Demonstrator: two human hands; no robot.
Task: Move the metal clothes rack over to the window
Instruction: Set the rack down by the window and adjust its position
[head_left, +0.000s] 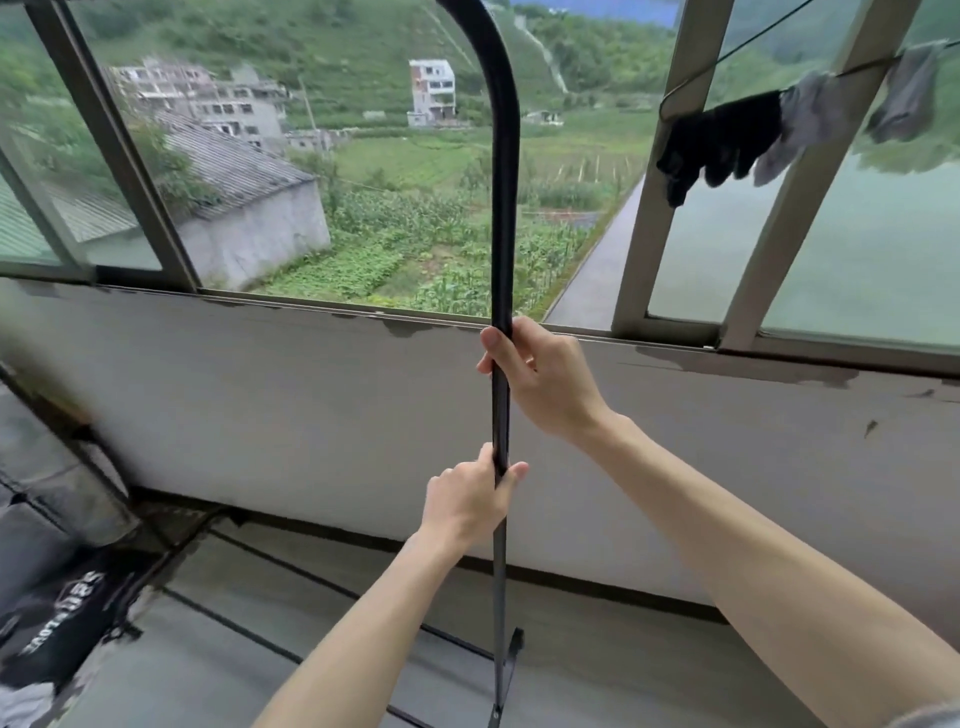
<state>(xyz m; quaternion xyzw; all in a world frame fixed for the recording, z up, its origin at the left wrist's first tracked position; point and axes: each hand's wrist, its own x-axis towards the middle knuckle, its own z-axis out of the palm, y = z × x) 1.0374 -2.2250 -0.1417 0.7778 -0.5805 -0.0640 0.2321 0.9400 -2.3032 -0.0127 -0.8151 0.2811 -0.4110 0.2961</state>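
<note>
- Gripping the metal clothes rack (503, 218) with both hands here, on its black upright tube that runs pretty much straight up the middle of the view.
- right hand (540, 379) is the higher one, fingers curled round the tube from the right side, thumb on the near face, level with the window sill (311, 306).
- left hand (467, 499) is lower on the same tube, clenched around it from the left, thumb tip poking out on the right side of the pole.
- so both hands are closed on the rack, one above the other with a bare stretch of tube between them.
- top of the tube bends over to the left in a curve and runs out of the picture up top.
- bottom end meets a flat foot bracket (511, 654) down on the grey floor (597, 670), with thin black base bars (291, 566) heading off to the left across the floor.
- rack is right up by the window (415, 208), just in front of the white wall (260, 395) under the sill. Can't tell if the foot is resting on the floor or lifted a bit.
- window is slid open in the middle, fields and concrete houses outside.
- on the right, dark and grey socks (753, 140) hang on a line across the window frame.
- dark clothing (57, 613) with white lettering hangs blurry at the left edge.
</note>
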